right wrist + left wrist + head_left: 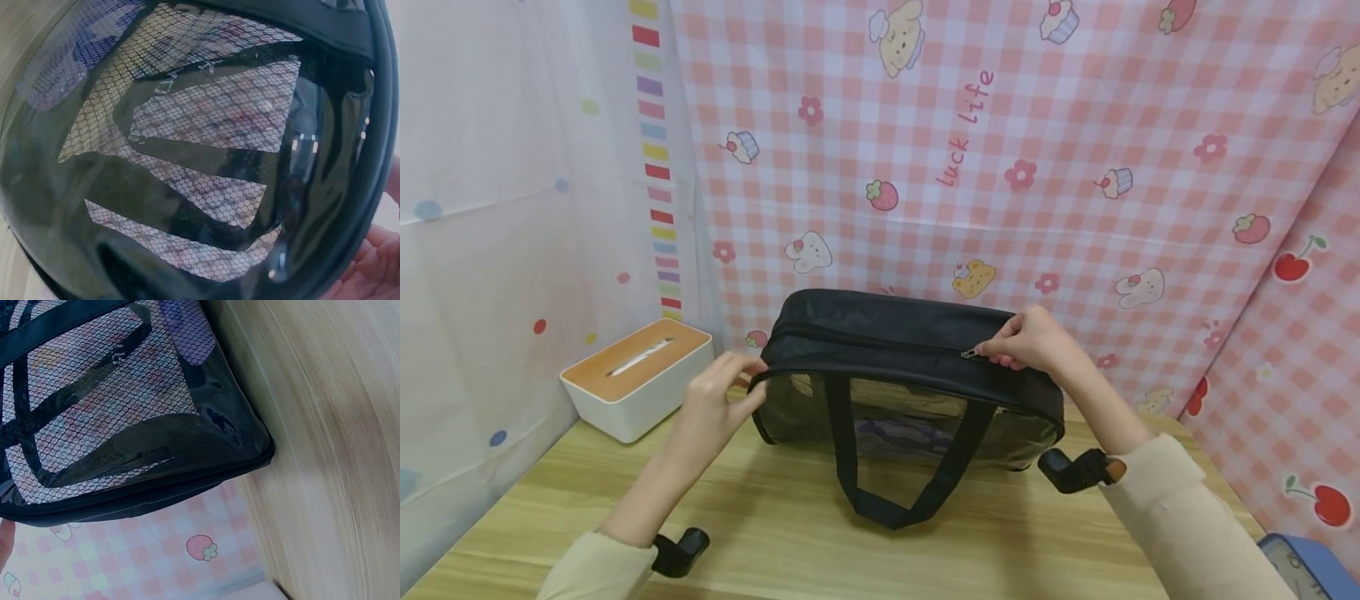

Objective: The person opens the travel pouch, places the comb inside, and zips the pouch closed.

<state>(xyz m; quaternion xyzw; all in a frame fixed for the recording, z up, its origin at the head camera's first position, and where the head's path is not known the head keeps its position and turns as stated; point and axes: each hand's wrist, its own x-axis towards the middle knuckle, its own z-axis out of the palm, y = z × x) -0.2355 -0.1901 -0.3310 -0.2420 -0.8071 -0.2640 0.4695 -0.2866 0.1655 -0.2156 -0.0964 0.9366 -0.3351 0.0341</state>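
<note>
A black handbag with see-through mesh sides (910,317) stands on the table in the head view. Its front strap handle (891,510) droops down onto the tabletop. At the bag's top left corner, my left hand (717,404) pinches the edge between thumb and fingers. My right hand (1032,337) pinches the metal zipper pull (969,354), right of the middle of the bag's top. Something purple (902,433) shows through the front panel; its kind is unclear. The left wrist view shows the clear mesh panel (125,431) and a fingertip. Part of my right hand shows behind the bag in the right wrist view.
A white tissue box with a wooden lid (662,367) stands left of the bag. A blue-framed object (1311,571) is cut off at the lower right. Patterned pink cloth (880,150) hangs close behind the bag, and a white curtain (490,250) lies to the left.
</note>
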